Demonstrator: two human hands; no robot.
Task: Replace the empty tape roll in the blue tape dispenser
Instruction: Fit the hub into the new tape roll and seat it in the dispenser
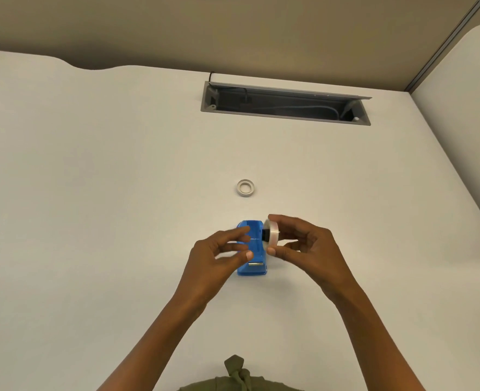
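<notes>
The blue tape dispenser (254, 266) stands on the white desk, its cutter end toward me. My right hand (303, 244) holds a full roll of clear tape (272, 234) on edge, just right of the dispenser, with a black hub showing in its centre. My left hand (224, 249) hovers over the dispenser's left side, thumb and fingers pinched close together; a thin strand of tape seems to run from them to the roll. An empty white tape core (246, 188) lies flat on the desk beyond the dispenser.
A grey open cable tray (285, 103) with wires is sunk into the white desk (92, 193) at the back. A beige partition wall runs behind and at the right. The olive fabric of my clothing (239, 376) shows at the bottom edge.
</notes>
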